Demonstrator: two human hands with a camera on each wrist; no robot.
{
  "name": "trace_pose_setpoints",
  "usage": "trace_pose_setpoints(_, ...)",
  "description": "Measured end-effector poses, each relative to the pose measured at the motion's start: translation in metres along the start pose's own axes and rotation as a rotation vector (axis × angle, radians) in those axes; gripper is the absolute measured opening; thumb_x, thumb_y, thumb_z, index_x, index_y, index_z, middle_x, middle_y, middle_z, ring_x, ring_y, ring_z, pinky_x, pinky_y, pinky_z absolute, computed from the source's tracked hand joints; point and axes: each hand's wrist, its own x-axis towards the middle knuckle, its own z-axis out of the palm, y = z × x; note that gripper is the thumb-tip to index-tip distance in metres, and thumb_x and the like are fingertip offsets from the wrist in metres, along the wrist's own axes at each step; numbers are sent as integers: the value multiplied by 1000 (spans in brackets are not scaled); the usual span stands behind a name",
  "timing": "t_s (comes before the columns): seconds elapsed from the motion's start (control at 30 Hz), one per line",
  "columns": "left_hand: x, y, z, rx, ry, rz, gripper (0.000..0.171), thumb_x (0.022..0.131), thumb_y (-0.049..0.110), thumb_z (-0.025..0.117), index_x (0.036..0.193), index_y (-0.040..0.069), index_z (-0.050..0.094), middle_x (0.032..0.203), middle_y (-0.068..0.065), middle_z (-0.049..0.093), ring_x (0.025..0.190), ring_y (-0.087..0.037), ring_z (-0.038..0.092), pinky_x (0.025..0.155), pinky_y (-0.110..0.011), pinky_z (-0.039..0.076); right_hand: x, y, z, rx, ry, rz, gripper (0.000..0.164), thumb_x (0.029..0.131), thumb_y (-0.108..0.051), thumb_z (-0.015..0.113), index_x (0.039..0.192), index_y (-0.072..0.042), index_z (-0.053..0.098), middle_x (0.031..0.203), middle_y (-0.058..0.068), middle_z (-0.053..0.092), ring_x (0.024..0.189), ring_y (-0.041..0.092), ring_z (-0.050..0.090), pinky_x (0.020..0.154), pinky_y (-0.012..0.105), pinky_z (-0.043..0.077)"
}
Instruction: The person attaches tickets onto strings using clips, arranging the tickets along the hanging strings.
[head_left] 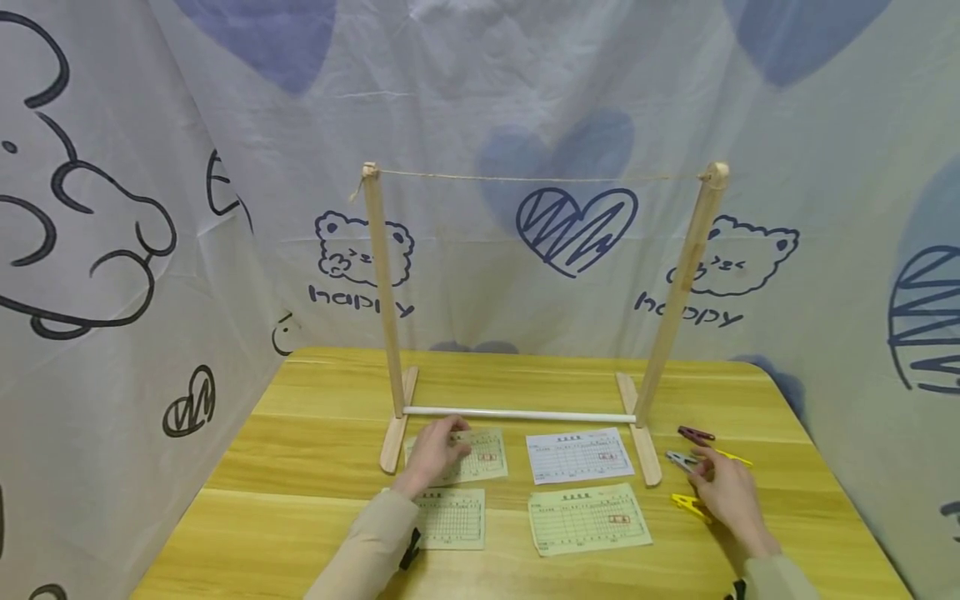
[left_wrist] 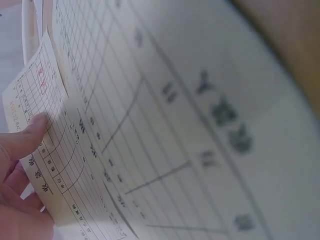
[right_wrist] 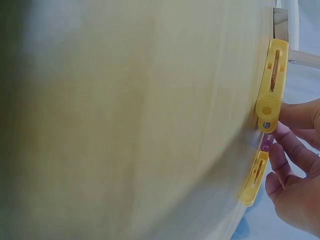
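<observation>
My left hand [head_left: 437, 452] is over the upper-left pale green printed slip [head_left: 489, 469]; its thumb and fingers stand apart on the paper, which lies on the table. In the left wrist view a fingertip touches that slip [left_wrist: 50, 107], and a nearer slip [left_wrist: 165, 130] fills most of the picture. My right hand [head_left: 727, 492] pinches the rear end of a grey clothespin [head_left: 678, 461]. A yellow clothespin [head_left: 688, 505] lies nearer me, with another yellow one [head_left: 738, 457] and a dark red one [head_left: 696, 434] beyond the fingers. The right wrist view hides the grey one.
A wooden stand [head_left: 681, 300] carries a string [head_left: 525, 177] between its two posts, with a white rod [head_left: 517, 413] low across it. A white slip [head_left: 577, 458] and a green slip [head_left: 588, 521] lie right of centre, another green slip [head_left: 461, 533] by my left forearm.
</observation>
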Motion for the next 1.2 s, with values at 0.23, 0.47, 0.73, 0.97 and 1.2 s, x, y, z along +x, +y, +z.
trace_pose_setpoints(0.23,-1,-2,-4,-29,15,-1,21,90,9,74,110,4,69,114,-16,73,104,-32,68,90,-48,57,-3,-3,0,24,3,-2,42,83,-3,74,121,12,63,83,11,71,70,15,56,64,27,38)
trace_pose_setpoints(0.47,-4,-3,-5,-11,56,25,21,91,9,73,110,4,70,111,-14,73,105,-31,67,93,-49,56,-3,-2,-1,32,2,-13,48,84,-14,78,122,12,63,91,20,70,77,26,61,69,36,44)
trace_pose_setpoints(0.73,-4,-2,-7,-26,111,18,21,90,8,73,110,1,71,111,-17,74,104,-33,69,92,-49,57,0,2,-3,-63,-30,-44,44,84,-22,80,114,8,69,101,26,65,88,37,58,74,46,41)
trace_pose_setpoints(0.97,-1,-4,-9,-46,169,43,18,90,6,73,107,0,72,106,-16,76,100,-32,71,91,-49,57,2,1,-4,-79,-57,-14,39,84,-23,79,110,6,71,94,21,64,82,32,57,67,39,39)
trace_pose_setpoints(1.2,-2,-4,-12,-118,213,47,18,92,7,71,108,-1,72,106,-17,75,103,-34,70,96,-51,55,1,1,-2,-80,-36,-2,37,86,-20,77,110,7,71,95,23,63,84,34,58,67,40,39)
